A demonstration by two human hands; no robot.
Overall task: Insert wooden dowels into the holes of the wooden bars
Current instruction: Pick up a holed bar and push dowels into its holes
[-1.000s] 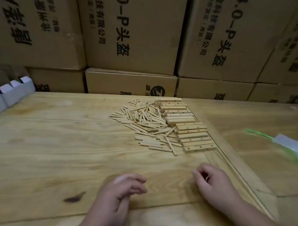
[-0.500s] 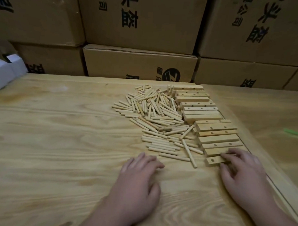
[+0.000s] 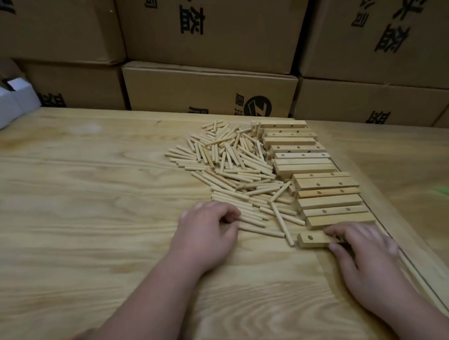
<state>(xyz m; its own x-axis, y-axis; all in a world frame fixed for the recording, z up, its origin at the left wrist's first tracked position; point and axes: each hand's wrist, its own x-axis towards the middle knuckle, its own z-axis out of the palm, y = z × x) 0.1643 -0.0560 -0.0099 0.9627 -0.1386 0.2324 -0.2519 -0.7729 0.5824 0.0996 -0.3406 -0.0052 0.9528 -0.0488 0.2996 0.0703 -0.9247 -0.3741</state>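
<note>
A loose pile of short wooden dowels (image 3: 231, 167) lies on the wooden table (image 3: 79, 200). To its right runs a row of several wooden bars (image 3: 320, 186) with drilled holes. The nearest bar (image 3: 311, 239) sits slightly apart from the row, one hole showing at its left end. My right hand (image 3: 361, 251) grips that bar, fingers on its far side and thumb on its near side. My left hand (image 3: 207, 229) rests at the near edge of the dowel pile with its fingers curled onto the nearest dowels; whether it pinches one is hidden.
Stacked cardboard boxes (image 3: 210, 89) wall off the far side of the table. White paper trays (image 3: 5, 106) stand at the far left. A seam in the table (image 3: 399, 252) runs just right of the bars. Something green (image 3: 445, 191) lies at the right edge.
Both hands moved forward from the near table edge. The right hand took hold of the nearest bar and drew it away from the row; the left hand's fingers curled at the dowels.
</note>
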